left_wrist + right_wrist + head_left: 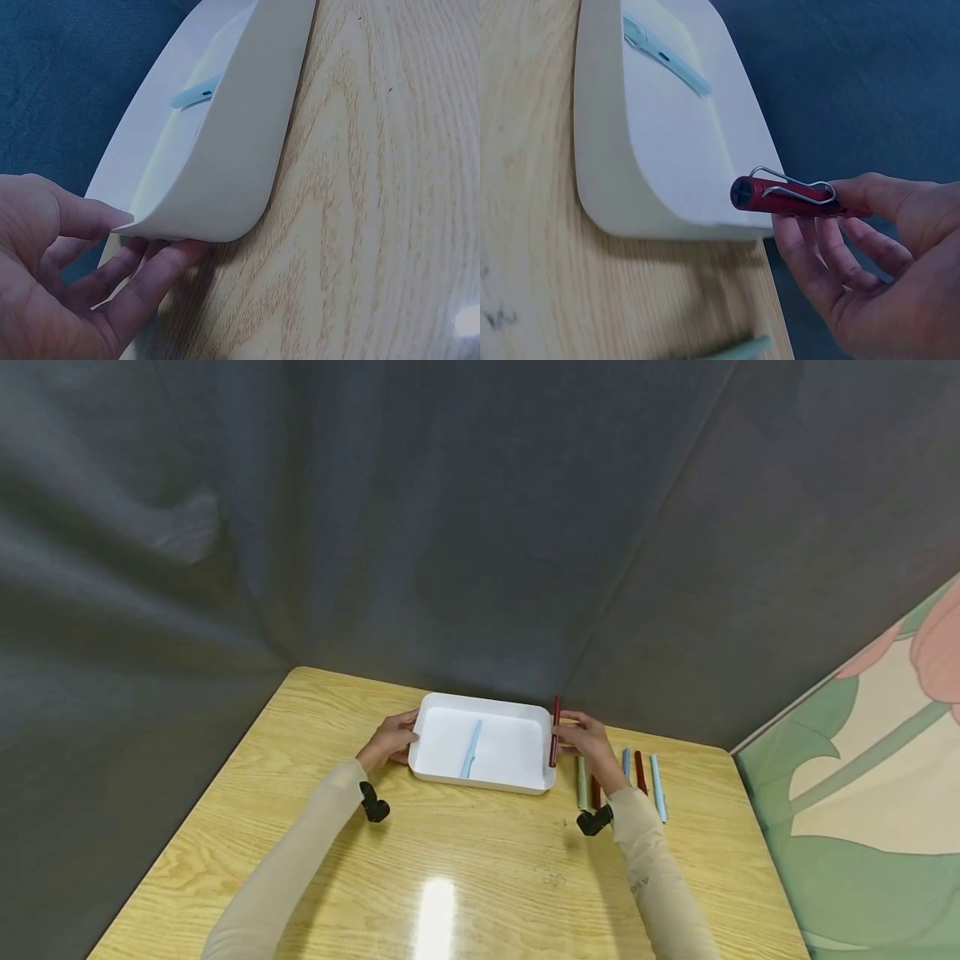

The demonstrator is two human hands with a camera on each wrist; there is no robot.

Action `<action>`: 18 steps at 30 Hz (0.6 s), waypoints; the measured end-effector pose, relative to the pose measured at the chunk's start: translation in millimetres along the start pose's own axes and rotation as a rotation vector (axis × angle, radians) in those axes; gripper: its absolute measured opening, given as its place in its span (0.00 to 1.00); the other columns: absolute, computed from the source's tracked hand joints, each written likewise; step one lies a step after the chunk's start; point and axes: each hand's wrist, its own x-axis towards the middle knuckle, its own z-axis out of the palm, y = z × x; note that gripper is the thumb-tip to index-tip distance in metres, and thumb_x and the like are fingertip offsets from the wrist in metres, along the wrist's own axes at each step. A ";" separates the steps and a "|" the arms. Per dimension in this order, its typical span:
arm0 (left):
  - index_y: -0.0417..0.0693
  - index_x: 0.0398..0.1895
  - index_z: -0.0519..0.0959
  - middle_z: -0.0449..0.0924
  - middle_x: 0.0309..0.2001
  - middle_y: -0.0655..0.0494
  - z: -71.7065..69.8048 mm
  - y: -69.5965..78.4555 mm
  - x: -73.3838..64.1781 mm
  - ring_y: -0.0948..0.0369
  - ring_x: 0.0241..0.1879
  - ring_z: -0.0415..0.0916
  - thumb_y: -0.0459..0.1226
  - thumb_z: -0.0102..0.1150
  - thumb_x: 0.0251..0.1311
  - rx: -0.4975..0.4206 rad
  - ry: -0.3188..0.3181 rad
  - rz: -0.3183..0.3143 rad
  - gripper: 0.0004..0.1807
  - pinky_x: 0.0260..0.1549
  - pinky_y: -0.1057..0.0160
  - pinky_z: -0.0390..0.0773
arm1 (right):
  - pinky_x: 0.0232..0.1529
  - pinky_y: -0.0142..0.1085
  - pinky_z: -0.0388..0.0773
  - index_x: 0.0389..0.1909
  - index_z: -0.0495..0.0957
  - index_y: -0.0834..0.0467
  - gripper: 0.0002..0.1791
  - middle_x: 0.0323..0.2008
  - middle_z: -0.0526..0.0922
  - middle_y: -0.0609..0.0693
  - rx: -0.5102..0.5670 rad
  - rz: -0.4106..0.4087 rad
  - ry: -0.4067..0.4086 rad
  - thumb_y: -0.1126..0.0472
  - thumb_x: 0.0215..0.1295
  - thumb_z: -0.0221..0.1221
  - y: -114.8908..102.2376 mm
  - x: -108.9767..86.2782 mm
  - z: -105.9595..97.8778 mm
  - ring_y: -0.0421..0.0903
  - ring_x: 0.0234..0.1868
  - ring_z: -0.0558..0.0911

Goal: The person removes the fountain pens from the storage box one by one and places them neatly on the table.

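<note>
A shallow white tray sits near the back edge of the table, a light blue pen lying slantwise inside it. At the tray's left end my left hand pinches the wall, thumb on the rim and fingers against the outside. My right hand holds a dark red pen between thumb and fingers, right at the tray's right rim. The right wrist view shows that pen's wire clip facing up and its blunt end pointing toward the tray.
Right of the tray, several pens lie side by side: a green pen, a dark red pen and a light blue pen among them, partly behind my right hand and wrist. A dark curtain hangs behind the wooden table.
</note>
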 end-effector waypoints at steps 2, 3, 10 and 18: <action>0.52 0.84 0.57 0.69 0.73 0.33 -0.5 -0.1 0.2 0.40 0.57 0.82 0.27 0.49 0.73 -0.001 0.003 -0.002 0.38 0.38 0.52 0.90 | 0.54 0.50 0.86 0.72 0.71 0.66 0.28 0.40 0.87 0.46 -0.014 -0.005 0.006 0.64 0.74 0.62 0.5 -0.8 -5.8 0.41 0.37 0.86; 0.52 0.84 0.57 0.69 0.73 0.34 -1.0 0.0 0.4 0.40 0.57 0.82 0.27 0.50 0.73 -0.002 0.006 -0.007 0.38 0.38 0.53 0.90 | 0.54 0.50 0.86 0.73 0.70 0.66 0.29 0.40 0.86 0.45 -0.015 -0.004 0.009 0.64 0.75 0.62 0.8 -0.9 -8.7 0.40 0.36 0.86; 0.53 0.84 0.57 0.71 0.71 0.34 -1.6 0.2 0.8 0.41 0.56 0.83 0.27 0.50 0.72 -0.009 0.006 -0.021 0.39 0.38 0.51 0.90 | 0.51 0.44 0.88 0.74 0.69 0.66 0.29 0.36 0.84 0.42 -0.025 0.019 0.046 0.64 0.75 0.61 1.6 -6.9 -30.2 0.38 0.35 0.85; 0.53 0.84 0.57 0.71 0.71 0.34 -1.1 0.7 0.6 0.41 0.57 0.82 0.27 0.50 0.72 -0.014 0.008 -0.019 0.39 0.38 0.51 0.90 | 0.41 0.38 0.88 0.75 0.66 0.69 0.30 0.33 0.85 0.41 -0.001 0.035 0.072 0.66 0.75 0.60 7.4 -9.0 -52.6 0.38 0.30 0.83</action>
